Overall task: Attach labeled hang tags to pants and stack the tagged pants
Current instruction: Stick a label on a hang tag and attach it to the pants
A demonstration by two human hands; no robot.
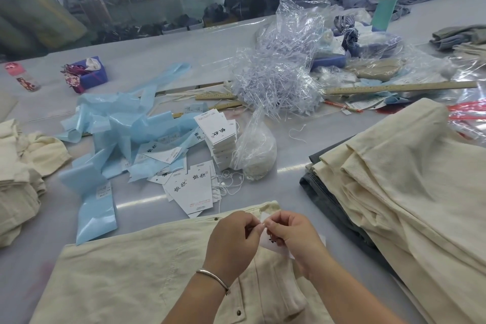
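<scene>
A cream pair of pants lies flat at the table's near edge, waistband toward the far side. Over its waistband, my left hand and my right hand meet fingertip to fingertip, pinching the string of a white hang tag that lies mostly under my right hand. The string itself is too thin to make out. Loose white hang tags with black characters and strings lie just beyond the pants, with a taller stack of tags behind them.
A stack of folded cream pants on grey ones sits at the right. More cream fabric is heaped at the left. Blue plastic sheets, a clear bag of plastic fasteners, wooden rulers and a bottle clutter the middle and back.
</scene>
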